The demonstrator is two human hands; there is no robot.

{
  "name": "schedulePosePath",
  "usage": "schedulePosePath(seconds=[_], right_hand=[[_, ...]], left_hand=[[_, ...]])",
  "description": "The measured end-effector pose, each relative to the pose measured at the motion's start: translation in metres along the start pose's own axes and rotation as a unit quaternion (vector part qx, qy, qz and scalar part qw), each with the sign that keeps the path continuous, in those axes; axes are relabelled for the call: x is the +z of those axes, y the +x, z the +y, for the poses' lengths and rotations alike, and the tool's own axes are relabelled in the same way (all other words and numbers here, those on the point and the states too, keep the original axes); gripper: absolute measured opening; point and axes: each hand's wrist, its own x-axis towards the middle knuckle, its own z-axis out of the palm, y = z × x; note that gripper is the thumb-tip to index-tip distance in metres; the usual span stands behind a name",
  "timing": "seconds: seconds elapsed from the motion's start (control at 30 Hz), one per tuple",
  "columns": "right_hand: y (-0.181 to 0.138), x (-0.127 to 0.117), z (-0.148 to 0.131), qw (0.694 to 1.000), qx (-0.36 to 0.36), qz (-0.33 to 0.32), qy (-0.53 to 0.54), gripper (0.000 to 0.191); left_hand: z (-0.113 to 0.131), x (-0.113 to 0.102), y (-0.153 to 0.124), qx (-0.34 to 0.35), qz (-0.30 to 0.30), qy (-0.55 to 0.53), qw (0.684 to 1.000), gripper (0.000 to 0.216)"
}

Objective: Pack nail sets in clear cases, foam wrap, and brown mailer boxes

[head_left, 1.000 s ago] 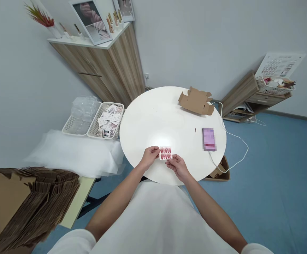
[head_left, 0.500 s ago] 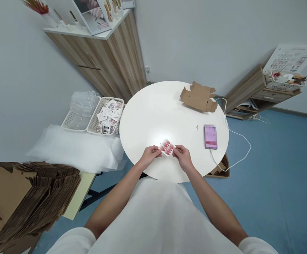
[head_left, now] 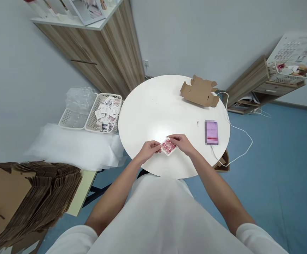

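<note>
A small white tray of red and pink press-on nails (head_left: pixel 168 146) is held over the near part of the round white table (head_left: pixel 140 116). My left hand (head_left: pixel 149 149) pinches its left corner between thumb and fingers. My right hand (head_left: pixel 182 142) grips the tray's upper right side, the thumb lying over the front and the fingers reaching along the top edge. Part of the nails is hidden by that thumb.
An unfolded cardboard box (head_left: pixel 199 92) lies at the table's far right, with a pixelated phone (head_left: pixel 212 132) and white cable (head_left: pixel 244 132) nearer. Left stand a white basket of printed cards (head_left: pixel 89 123), plastic bags (head_left: pixel 80 100), white foam sheets (head_left: pixel 74 148) and stacked flat cardboard (head_left: pixel 55 190).
My right hand has shifted from the tray's right corner up to its upper edge, covering more of it. The tray is slightly turned. The view has tilted a little.
</note>
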Motion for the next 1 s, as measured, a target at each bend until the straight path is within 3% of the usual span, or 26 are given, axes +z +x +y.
schedulePosePath(seconds=[0.13,0.3,0.63,0.87,1.0], right_hand=[[0.01,-0.006,-0.017,0.999,-0.007,-0.023,-0.047,0.023],[0.014,-0.004,-0.015,0.998,0.001,-0.018,-0.059,0.024],[0.014,-0.003,0.006,0.999,0.001,0.017,0.047,0.032],[0.001,0.034,0.041,0.996,-0.003,0.079,0.047,0.057],[0.012,0.06,0.043,0.996,-0.005,0.083,0.031,0.054]], left_hand=[[-0.006,0.005,-0.004,-0.004,-0.006,-0.051,0.999,0.029],[-0.012,0.005,-0.004,-0.009,0.004,-0.074,0.997,0.029],[-0.02,0.004,-0.005,-0.023,0.073,-0.12,0.99,0.035],[-0.028,-0.009,-0.004,-0.025,0.163,-0.157,0.974,0.036],[-0.032,-0.025,-0.005,-0.007,0.201,-0.125,0.971,0.042]])
